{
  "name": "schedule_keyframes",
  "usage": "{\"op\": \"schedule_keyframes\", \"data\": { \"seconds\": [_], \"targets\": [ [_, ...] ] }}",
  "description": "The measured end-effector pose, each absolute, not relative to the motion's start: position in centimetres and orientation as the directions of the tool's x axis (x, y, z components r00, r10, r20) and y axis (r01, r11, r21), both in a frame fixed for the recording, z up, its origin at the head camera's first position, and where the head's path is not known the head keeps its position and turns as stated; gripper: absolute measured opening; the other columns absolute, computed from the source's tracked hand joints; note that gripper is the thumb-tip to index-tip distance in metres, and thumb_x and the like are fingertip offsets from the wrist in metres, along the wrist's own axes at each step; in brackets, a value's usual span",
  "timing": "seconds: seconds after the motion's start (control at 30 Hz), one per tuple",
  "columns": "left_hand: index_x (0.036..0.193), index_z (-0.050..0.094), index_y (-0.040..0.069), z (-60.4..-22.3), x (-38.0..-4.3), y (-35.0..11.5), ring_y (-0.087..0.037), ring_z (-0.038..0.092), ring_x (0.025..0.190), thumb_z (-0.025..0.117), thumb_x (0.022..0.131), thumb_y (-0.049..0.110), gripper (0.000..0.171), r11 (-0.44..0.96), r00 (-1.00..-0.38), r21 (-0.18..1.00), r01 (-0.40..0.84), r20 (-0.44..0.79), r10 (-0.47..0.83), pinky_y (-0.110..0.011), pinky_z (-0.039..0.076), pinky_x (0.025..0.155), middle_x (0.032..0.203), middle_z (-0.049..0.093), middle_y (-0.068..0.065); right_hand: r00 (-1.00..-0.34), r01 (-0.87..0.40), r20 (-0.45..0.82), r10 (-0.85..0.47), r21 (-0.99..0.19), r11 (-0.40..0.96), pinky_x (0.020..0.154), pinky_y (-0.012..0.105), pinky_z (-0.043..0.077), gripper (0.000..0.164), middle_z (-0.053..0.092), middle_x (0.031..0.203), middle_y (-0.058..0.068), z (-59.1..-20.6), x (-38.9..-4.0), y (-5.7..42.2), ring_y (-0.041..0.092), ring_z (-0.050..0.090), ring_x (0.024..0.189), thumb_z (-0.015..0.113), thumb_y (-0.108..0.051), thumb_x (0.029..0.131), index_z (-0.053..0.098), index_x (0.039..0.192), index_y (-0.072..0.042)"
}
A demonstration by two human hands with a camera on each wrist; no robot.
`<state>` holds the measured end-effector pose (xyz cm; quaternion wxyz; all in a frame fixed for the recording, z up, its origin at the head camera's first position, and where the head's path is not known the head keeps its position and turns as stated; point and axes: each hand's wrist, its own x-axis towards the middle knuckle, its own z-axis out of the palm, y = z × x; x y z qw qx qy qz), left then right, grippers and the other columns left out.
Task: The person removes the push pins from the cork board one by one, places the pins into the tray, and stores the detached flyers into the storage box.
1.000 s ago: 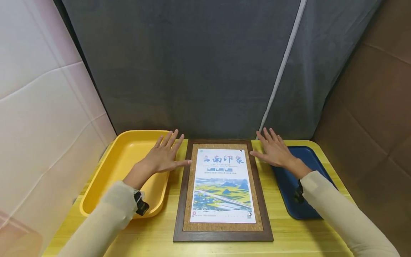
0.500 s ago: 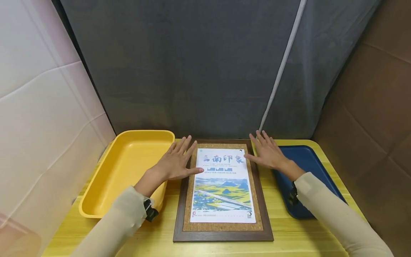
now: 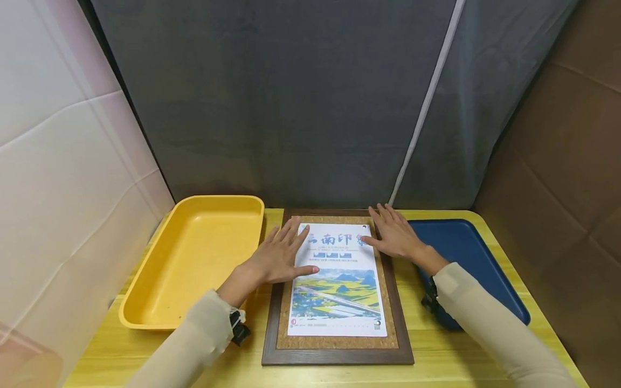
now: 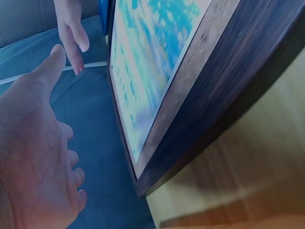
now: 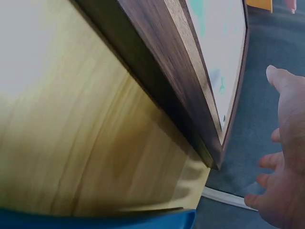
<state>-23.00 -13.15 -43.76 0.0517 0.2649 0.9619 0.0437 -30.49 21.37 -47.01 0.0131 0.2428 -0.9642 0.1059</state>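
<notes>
Our left hand (image 3: 271, 258) and right hand (image 3: 395, 237) have moved inward, released, fingers spread over the upper corners of a paper poster (image 3: 337, 293). It lies on grainy cork (image 3: 335, 343) within a wood-grain frame (image 3: 337, 357) reaching the table's (image 3: 252, 355) far edge, between a round-cornered yellow tray (image 3: 204, 253) and blue tray (image 3: 461, 258).

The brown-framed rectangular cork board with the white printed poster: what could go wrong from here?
The left hand and the right hand overlap the white paper poster in the head view; either might catch its edge and crease it. The beige fabric right sleeve crosses the shallow blue rectangular tray there, so it might bump that.
</notes>
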Motion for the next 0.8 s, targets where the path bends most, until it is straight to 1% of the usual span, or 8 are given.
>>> {"op": "schedule_keyframes", "data": {
  "seconds": [0.13,0.23,0.47,0.63,0.8],
  "targets": [
    [0.171,0.010,0.011,-44.3,-22.6,-12.8,-0.038,0.004,0.164,0.049,0.096,0.078,0.108,0.853,-0.850,0.132,0.505,-0.095,0.518,-0.059,0.010,0.131,0.177,-0.003,-0.017,-0.882,-0.470,0.089,-0.463,-0.225,0.853,0.126,0.067,0.019,0.094,0.027,0.170,0.027,-47.3,-30.5,21.0,0.048,0.021,0.158,0.060,-0.060,0.102,0.025,0.167,-0.002],
    [0.171,0.012,0.010,-44.8,-22.4,-12.6,-0.040,0.006,0.164,0.050,0.096,0.077,0.108,0.847,-0.846,0.148,0.510,-0.088,0.525,-0.060,0.011,0.130,0.177,-0.002,-0.019,-0.880,-0.474,0.103,-0.463,-0.234,0.849,0.124,0.068,0.023,0.093,0.032,0.168,0.027,-47.6,-30.5,20.9,0.050,0.027,0.156,0.062,-0.058,0.102,0.028,0.167,-0.001],
    [0.171,0.016,0.008,-46.0,-21.9,-12.2,-0.041,0.011,0.163,0.052,0.097,0.075,0.107,0.849,-0.845,0.150,0.507,-0.109,0.524,-0.059,0.013,0.130,0.177,0.004,-0.020,-0.870,-0.492,0.138,-0.473,-0.236,0.838,0.116,0.068,0.036,0.085,0.044,0.160,0.027,-48.4,-30.3,20.7,0.050,0.042,0.146,0.062,-0.055,0.103,0.037,0.163,0.000],
    [0.170,0.017,0.008,-46.9,-21.6,-12.2,-0.041,0.009,0.163,0.052,0.097,0.075,0.105,0.849,-0.846,0.174,0.500,-0.115,0.521,-0.059,0.011,0.130,0.177,0.005,-0.020,-0.879,-0.477,0.174,-0.445,-0.267,0.838,0.112,0.068,0.040,0.074,0.050,0.153,0.028,-49.0,-30.4,20.7,0.049,0.046,0.141,0.065,-0.049,0.103,0.048,0.156,0.000],
    [0.171,0.017,0.009,-48.0,-21.4,-12.2,-0.040,0.006,0.164,0.051,0.095,0.076,0.106,0.850,-0.845,0.204,0.485,-0.139,0.516,-0.058,0.008,0.131,0.178,0.004,-0.019,-0.884,-0.465,0.226,-0.409,-0.335,0.820,0.107,0.064,0.045,0.058,0.058,0.142,0.028,-49.6,-30.7,20.8,0.046,0.052,0.132,0.070,-0.037,0.103,0.061,0.143,0.005]
  ]
}}
